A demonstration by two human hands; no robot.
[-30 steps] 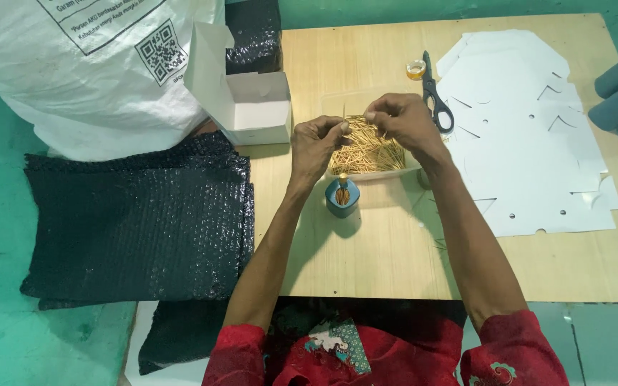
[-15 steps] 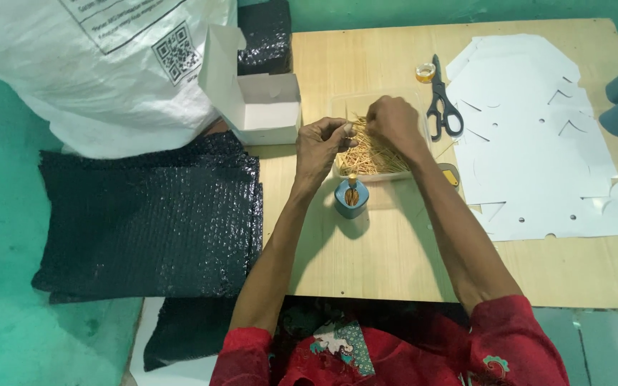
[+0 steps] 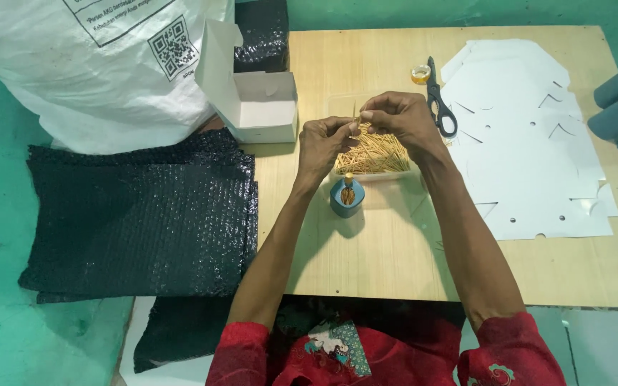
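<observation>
While half a second back both hands were down in the tray (image 3: pixel 395 174), now left hand (image 3: pixel 321 143) and right hand (image 3: pixel 402 118) have lifted, pinching what looks like a few sticks (image 3: pixel 357 120) between them above the holder (image 3: pixel 346 196).

Bright, even overhead light; soft short shadows; sharp focus throughout

Pale yellow toothpicks (image 3: pixel 373 154), blue holder (image 3: pixel 346 198) — black bubble-textured sheets (image 3: pixel 144 221) off the light wood table's (image 3: pixel 395 264) left edge, white cutouts (image 3: pixel 531 157) right.
</observation>
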